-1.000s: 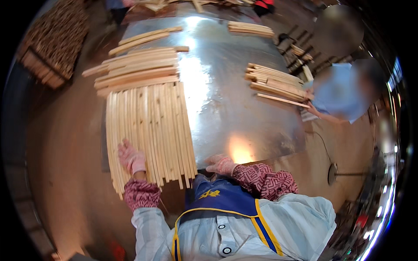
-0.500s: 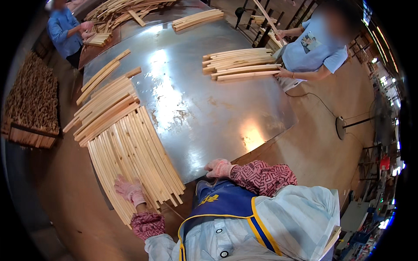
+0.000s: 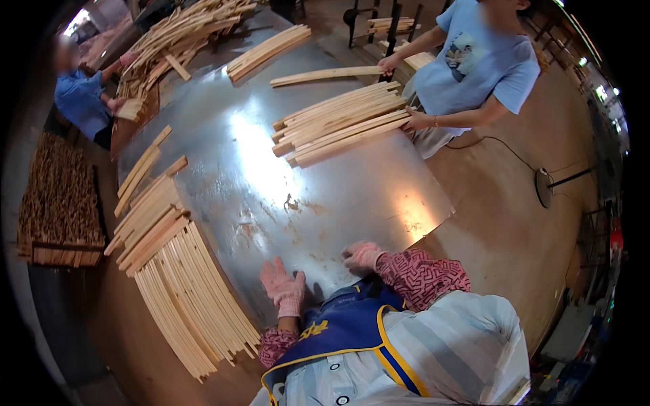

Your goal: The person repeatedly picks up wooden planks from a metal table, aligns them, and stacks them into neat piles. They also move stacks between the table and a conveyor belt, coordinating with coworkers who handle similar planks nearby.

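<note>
My left hand [image 3: 282, 287], in a pink knit glove, is over the near edge of the metal table [image 3: 325, 210], fingers spread and holding nothing. To its right, my right hand [image 3: 363, 256], gloved alike, is at the near edge of the table with its fingers loosely bent and no object seen in it. Left of my left hand lies a wide row of pale wooden strips [image 3: 193, 298], side by side, their near ends uneven. Beyond that row a stack of wooden strips [image 3: 152, 227] lies across the table's left side.
At the right, a person [image 3: 467, 68] grips a wooden strip [image 3: 325, 74] and touches a bundle of strips [image 3: 345, 125]. Another person [image 3: 81, 98] is at the far left near a heaped pile of strips [image 3: 179, 40]. A crate of upright sticks [image 3: 61, 196] stands left.
My left hand has left the row of strips and moved right onto the table's near edge. My right hand shifted slightly right. The person at the right has lowered a strip toward the table.
</note>
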A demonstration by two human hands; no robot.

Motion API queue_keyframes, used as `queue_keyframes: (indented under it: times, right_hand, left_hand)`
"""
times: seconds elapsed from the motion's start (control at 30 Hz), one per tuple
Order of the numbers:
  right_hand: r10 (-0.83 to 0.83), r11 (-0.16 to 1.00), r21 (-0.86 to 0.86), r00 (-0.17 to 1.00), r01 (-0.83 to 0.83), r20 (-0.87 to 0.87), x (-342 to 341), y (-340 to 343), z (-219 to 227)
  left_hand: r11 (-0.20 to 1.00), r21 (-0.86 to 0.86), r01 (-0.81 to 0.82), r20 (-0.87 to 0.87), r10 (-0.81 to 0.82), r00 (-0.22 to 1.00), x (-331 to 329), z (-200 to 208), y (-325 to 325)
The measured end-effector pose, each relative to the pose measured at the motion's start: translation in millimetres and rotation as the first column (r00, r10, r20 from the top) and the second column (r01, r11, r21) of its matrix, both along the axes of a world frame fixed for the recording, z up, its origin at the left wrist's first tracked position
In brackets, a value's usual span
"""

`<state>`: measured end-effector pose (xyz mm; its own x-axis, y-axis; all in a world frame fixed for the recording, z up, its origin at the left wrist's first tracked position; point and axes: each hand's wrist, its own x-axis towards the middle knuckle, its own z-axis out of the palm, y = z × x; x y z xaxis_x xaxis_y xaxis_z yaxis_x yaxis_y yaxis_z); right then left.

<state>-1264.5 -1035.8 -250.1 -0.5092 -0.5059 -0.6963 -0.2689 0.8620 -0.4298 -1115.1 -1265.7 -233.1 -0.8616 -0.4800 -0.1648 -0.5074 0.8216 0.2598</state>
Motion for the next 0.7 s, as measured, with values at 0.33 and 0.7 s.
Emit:
queue_keyframes:
  times: [0.33,0.7]
  right_hand:
    - [-0.091,0.996,-0.001,0.996,0.091,-0.002,-41.9,15.0,1.3]
    - [0.069,0.968,-0.229,0.988,-0.099,-0.136,-42.2,-18.0,-15.4]
  left_hand:
    - [0.97,0.042,-0.238,0.448,0.194,0.872,5.9,15.4,-18.2]
    - [0.969,0.117,-0.217,0.386,0.157,0.909,18.5,1.1,-8.8]
